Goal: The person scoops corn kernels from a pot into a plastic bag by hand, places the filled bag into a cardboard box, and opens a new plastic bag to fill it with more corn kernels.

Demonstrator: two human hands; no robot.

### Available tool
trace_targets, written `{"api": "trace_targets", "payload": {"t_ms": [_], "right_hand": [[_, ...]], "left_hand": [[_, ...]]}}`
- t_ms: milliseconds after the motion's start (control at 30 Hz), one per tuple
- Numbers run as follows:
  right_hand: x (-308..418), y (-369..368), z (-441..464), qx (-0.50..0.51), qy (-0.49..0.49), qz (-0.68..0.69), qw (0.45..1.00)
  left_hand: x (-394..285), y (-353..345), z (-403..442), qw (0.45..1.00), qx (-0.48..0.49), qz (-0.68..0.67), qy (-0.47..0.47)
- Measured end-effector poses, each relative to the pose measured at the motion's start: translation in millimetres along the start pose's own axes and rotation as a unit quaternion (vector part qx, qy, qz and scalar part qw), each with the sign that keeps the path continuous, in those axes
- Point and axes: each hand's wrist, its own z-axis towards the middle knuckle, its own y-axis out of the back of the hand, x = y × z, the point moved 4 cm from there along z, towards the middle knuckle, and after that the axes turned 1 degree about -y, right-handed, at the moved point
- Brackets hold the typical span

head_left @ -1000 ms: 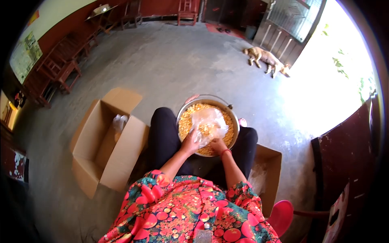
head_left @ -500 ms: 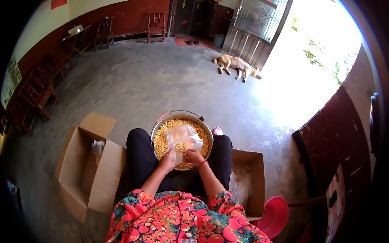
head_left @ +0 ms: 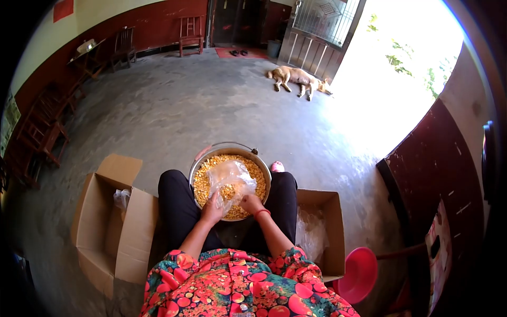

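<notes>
A metal bucket (head_left: pixel 268 182) full of yellow corn kernels (head_left: pixel 202 182) stands between my knees. Over the kernels lies a clear plastic bag (head_left: pixel 232 173), with a small clump of corn showing in or through its lower part. My left hand (head_left: pixel 212 208) is closed on the bag's lower left side. At the bag's lower right, my right hand (head_left: pixel 252 204), with a red band at the wrist, is closed in a fist. Its fingertips are hidden, so I cannot make out what they hold.
An open cardboard box (head_left: pixel 136 232) with a knotted plastic bag (head_left: pixel 122 198) stands at my left. Another box (head_left: pixel 334 232) at my right holds clear plastic bags (head_left: pixel 311 232), beside a pink basin (head_left: pixel 357 274). A dog (head_left: pixel 298 79) lies near the open door (head_left: pixel 319 39).
The whole view has shifted slightly left. My right hand has moved a little off to the right of the bag's middle, and the corn clump there shows more plainly. My left hand keeps its hold.
</notes>
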Motion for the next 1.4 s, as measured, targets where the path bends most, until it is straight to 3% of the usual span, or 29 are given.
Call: {"api": "trace_targets", "payload": {"t_ms": [67, 167, 267, 667, 800, 900, 967, 1000, 1067, 1100, 1167, 1400], "right_hand": [[7, -4, -7, -0.062, -0.011, 0.004, 0.998], [5, -32, -1, 0.052, -0.112, -0.064, 0.99], [27, -23, -11, 0.038, -0.12, -0.084, 0.988], [19, -31, -4, 0.096, -0.114, -0.072, 0.986], [-7, -54, 7, 0.094, -0.094, -0.08, 0.988], [-17, -53, 9, 0.039, -0.029, -0.08, 0.996], [-1, -31, 1, 0.063, -0.004, 0.056, 0.996], [-4, -30, 3, 0.065, -0.003, 0.055, 0.996], [-14, -34, 5, 0.135, -0.101, 0.236, 0.957], [-9, -25, 2, 0.137, -0.101, 0.235, 0.957], [8, -6, -10, 0.163, -0.167, 0.379, 0.895], [6, -10, 0, 0.187, -0.174, 0.528, 0.81]], "left_hand": [[0, 1, 1, 1.0, 0.007, 0.005, -0.004], [7, -2, 1, 1.0, 0.01, -0.004, -0.008], [14, -6, 2, 1.0, 0.007, -0.012, -0.023], [1, -1, -2, 1.0, 0.014, 0.008, -0.024], [1, -1, -1, 1.0, 0.014, -0.008, -0.027], [5, -3, -1, 0.999, 0.003, 0.0, -0.034], [7, -4, -1, 0.999, 0.001, -0.008, -0.032], [6, -3, -1, 1.0, 0.0, -0.009, -0.03], [2, -2, -2, 0.999, 0.002, -0.001, -0.032], [2, -1, -2, 1.0, 0.0, -0.001, -0.031], [2, -1, -2, 0.999, 0.002, -0.018, -0.032], [6, -5, -1, 0.998, 0.007, -0.058, 0.012]]}}
